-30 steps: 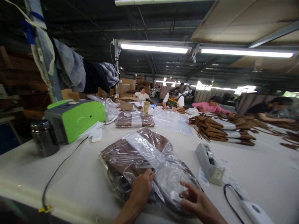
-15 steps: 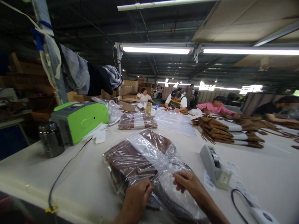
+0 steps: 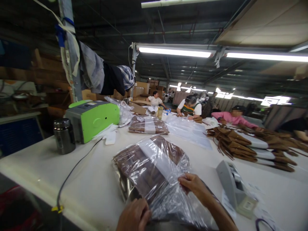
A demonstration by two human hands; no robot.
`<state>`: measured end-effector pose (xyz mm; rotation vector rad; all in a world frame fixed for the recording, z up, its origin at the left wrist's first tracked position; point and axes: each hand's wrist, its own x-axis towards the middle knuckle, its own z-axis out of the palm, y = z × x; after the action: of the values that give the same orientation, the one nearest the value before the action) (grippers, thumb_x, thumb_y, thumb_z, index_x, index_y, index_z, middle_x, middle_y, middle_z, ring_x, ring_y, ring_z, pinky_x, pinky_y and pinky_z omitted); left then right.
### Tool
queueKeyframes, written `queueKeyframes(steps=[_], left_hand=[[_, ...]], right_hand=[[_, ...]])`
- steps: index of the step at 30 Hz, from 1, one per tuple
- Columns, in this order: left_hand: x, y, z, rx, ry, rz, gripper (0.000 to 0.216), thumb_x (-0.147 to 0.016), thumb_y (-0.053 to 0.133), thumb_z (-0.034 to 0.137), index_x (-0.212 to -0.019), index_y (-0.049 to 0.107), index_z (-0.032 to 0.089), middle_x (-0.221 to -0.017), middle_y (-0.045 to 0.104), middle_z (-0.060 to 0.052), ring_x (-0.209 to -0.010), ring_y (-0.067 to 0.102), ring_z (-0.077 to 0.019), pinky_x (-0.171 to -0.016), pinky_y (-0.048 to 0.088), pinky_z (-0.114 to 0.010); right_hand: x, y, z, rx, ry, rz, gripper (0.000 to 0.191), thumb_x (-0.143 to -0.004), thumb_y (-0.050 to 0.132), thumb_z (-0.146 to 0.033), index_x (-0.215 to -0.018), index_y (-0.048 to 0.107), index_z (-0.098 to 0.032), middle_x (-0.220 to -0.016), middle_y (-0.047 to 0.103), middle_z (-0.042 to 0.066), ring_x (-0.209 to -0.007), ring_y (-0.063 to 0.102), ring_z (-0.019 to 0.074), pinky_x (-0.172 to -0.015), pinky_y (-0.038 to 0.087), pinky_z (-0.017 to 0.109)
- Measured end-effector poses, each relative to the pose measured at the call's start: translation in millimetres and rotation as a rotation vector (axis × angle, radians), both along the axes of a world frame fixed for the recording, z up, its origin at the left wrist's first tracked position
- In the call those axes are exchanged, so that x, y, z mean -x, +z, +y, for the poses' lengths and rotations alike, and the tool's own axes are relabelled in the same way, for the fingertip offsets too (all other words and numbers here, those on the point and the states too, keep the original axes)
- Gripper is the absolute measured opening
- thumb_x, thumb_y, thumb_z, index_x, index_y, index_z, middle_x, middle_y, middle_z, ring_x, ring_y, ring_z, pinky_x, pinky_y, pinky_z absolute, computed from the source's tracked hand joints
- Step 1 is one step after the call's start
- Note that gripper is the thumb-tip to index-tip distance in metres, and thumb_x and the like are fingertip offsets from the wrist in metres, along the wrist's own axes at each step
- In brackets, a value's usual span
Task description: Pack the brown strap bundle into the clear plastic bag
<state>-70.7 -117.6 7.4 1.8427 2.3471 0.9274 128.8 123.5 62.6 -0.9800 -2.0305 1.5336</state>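
Observation:
A clear plastic bag (image 3: 176, 195) with folded brown garments (image 3: 137, 166) inside lies on the white table in front of me. A pale paper band (image 3: 154, 157) crosses the garments under the film. At the bag's near edge my left hand (image 3: 135, 214) is closed with curled fingers on the plastic. My right hand (image 3: 193, 186) pinches the loose, crumpled film on the bag's right side between thumb and fingers. More of the brown contents stick out beneath my right forearm, partly hidden by it.
Right of the bag stands a grey tape dispenser (image 3: 237, 189). Brown fringed garments (image 3: 250, 144) are stacked behind it. To the left are a green machine (image 3: 96, 120), a steel flask (image 3: 64, 136) and a black cable (image 3: 72, 170). Another bagged pack (image 3: 148, 125) lies farther back. Co-workers sit across the table.
My right hand has closed on the film, and the loose plastic is drawn across toward my left hand. The view has turned slightly left, so the surroundings appear shifted right.

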Motion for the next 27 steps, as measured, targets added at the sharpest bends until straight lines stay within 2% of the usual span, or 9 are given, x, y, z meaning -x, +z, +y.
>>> queueKeyframes(steps=[3,5,7,10,14,17,22,24,27], left_hand=[[3,-3.1,-5,0.019,-0.015,-0.013,0.011,-0.092,0.057,0.023,-0.081,0.061,0.024,-0.083,0.071,0.002,-0.080,0.066,-0.0162,-0.070,0.045,-0.024],[3,4.3,-5,0.034,-0.008,-0.006,0.006,-0.090,0.059,0.022,-0.085,0.062,0.025,-0.085,0.071,0.002,-0.081,0.066,-0.0166,-0.071,0.044,-0.025],[0,20.4,1,0.040,0.000,-0.014,0.007,-0.087,0.061,0.019,-0.090,0.062,0.025,-0.089,0.071,0.001,-0.082,0.066,-0.0169,-0.071,0.044,-0.025],[-10,54.6,24,0.041,-0.033,-0.030,0.008,-0.087,0.063,0.020,-0.094,0.063,0.024,-0.097,0.069,-0.002,-0.090,0.064,-0.0195,-0.079,0.045,-0.028],[-26,89.7,70,0.057,-0.164,-0.093,0.022,-0.085,0.069,0.028,-0.107,0.065,0.024,-0.108,0.068,-0.004,-0.104,0.061,-0.0236,-0.089,0.045,-0.033],[-38,95.9,94,0.093,-0.260,-0.211,0.021,-0.086,0.069,0.034,-0.105,0.068,0.023,-0.105,0.071,-0.003,-0.100,0.064,-0.0216,-0.086,0.045,-0.030],[-56,91.7,99,0.089,-0.259,-0.242,0.010,-0.091,0.060,0.027,-0.088,0.068,0.022,-0.090,0.070,-0.001,-0.088,0.065,-0.0184,-0.079,0.044,-0.028],[-61,93.1,97,0.041,-0.229,-0.265,0.011,-0.090,0.058,0.025,-0.097,0.065,0.021,-0.098,0.069,-0.003,-0.093,0.064,-0.0197,-0.083,0.045,-0.029],[-65,99.6,95,0.029,-0.264,-0.442,0.042,-0.082,0.068,0.037,-0.118,0.058,0.019,-0.117,0.066,-0.008,-0.108,0.061,-0.0238,-0.091,0.046,-0.033]], right_hand=[[12,-15.0,0,-0.002,0.012,-0.076,0.037,-0.073,0.068,-0.051,-0.064,0.054,-0.018,-0.053,0.052,-0.005,-0.050,0.045,0.0092,-0.050,0.034,0.024],[15,-25.6,0,-0.013,0.017,-0.130,0.033,-0.068,0.070,-0.047,-0.062,0.054,-0.019,-0.052,0.051,-0.006,-0.049,0.043,0.0091,-0.049,0.031,0.023],[14,-34.2,-1,0.013,0.028,-0.152,0.030,-0.066,0.069,-0.046,-0.064,0.056,-0.019,-0.052,0.053,-0.005,-0.048,0.044,0.0102,-0.049,0.032,0.024],[14,-37.8,-7,0.026,0.040,-0.145,0.027,-0.066,0.067,-0.043,-0.064,0.058,-0.018,-0.051,0.055,-0.004,-0.046,0.048,0.0117,-0.049,0.034,0.025],[14,-23.2,-23,0.022,0.056,-0.128,0.023,-0.067,0.069,-0.038,-0.062,0.059,-0.017,-0.051,0.058,-0.003,-0.045,0.053,0.0129,-0.044,0.039,0.025],[12,-7.8,-34,0.067,0.066,-0.080,0.032,-0.066,0.076,-0.044,-0.066,0.061,-0.016,-0.054,0.062,-0.001,-0.045,0.058,0.0142,-0.040,0.041,0.024],[-3,13.4,-40,0.121,0.053,-0.041,0.038,-0.064,0.080,-0.048,-0.065,0.061,-0.015,-0.057,0.065,0.000,-0.048,0.062,0.0144,-0.040,0.044,0.022],[-11,23.8,-41,0.150,0.074,-0.025,0.038,-0.066,0.079,-0.048,-0.069,0.065,-0.014,-0.059,0.066,0.000,-0.050,0.062,0.0137,-0.042,0.045,0.022],[-24,43.8,-44,0.160,0.087,0.006,0.037,-0.068,0.079,-0.048,-0.071,0.068,-0.013,-0.056,0.065,0.000,-0.049,0.062,0.0138,-0.044,0.046,0.022]])
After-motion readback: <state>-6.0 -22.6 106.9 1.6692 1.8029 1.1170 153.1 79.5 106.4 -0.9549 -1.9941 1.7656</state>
